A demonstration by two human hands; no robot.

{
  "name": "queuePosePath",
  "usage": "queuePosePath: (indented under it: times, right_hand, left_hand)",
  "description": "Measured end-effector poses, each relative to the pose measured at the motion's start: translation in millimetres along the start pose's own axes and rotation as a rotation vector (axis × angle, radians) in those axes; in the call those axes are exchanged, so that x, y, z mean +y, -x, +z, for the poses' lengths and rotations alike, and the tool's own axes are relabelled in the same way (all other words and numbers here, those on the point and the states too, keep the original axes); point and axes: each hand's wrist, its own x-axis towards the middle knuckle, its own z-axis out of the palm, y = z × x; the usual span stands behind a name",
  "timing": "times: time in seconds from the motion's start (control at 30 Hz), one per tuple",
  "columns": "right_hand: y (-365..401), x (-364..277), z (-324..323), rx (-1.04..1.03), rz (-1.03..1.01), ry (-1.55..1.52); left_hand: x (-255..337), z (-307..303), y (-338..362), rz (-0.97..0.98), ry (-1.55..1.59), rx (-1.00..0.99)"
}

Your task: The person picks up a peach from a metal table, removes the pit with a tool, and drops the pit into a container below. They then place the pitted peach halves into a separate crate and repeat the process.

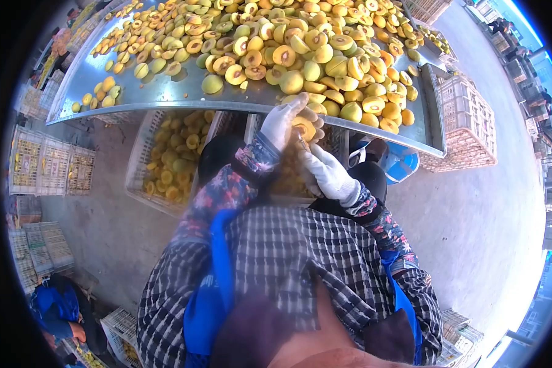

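Left hand [281, 127], covered by a white glove, is curled around a cut yellow fruit [306, 127], which is held between the palm and the bent fingers. By the right hand [330, 173], also gloved in white, the fruit is approached from below, with the fingers drawn narrow and their tips close to it; something thin is seen at those tips, but whether it is gripped, and what it is, cannot be told. The fruit is held by the near edge of a metal tabletop [165, 91], over a crate whose contents are blurred and partly hidden by the arms.

On the tabletop a broad heap of yellow and greenish fruits [316, 58] is spread, many of them halved with brownish-red centres shown, and a small cluster [103, 93] is set apart near the left corner. Below, to the left, a pale crate [142, 147] is filled with more fruit [176, 153]. To the right of the knees a blue container [402, 164] is partly seen, and beyond it stacked crates [465, 119] are placed beside the tabletop. Floral sleeves [218, 196] and a checked garment [282, 242] are worn
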Motion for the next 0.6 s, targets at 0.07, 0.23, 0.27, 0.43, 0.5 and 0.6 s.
queuePosePath:
  times: [0.07, 0.23, 0.27, 0.43, 0.5, 0.6]
  right_hand:
    - [3, -6, 11, -0.032, 0.060, -0.231]
    - [-4, 5, -5, -0.258, 0.098, -0.563]
    - [-2, 3, -13, -0.364, 0.138, -0.622]
    - [13, 17, -41, -0.083, -0.127, 0.363]
    - [15, 46, -64, 0.157, -0.307, 0.909]
    - [24, 31, -59, 0.204, -0.070, 0.800]
  left_hand:
    - [-3, 7, 0, -0.008, 0.110, 0.047]
    - [-2, 4, -5, -0.055, 0.316, 0.018]
    - [-4, 2, -7, -0.019, 0.308, 0.039]
    - [31, -59, 10, 0.382, -0.867, 0.179]
    - [77, -65, 43, 0.280, -1.540, 0.501]
    - [88, -116, 39, 0.425, -1.924, 0.639]
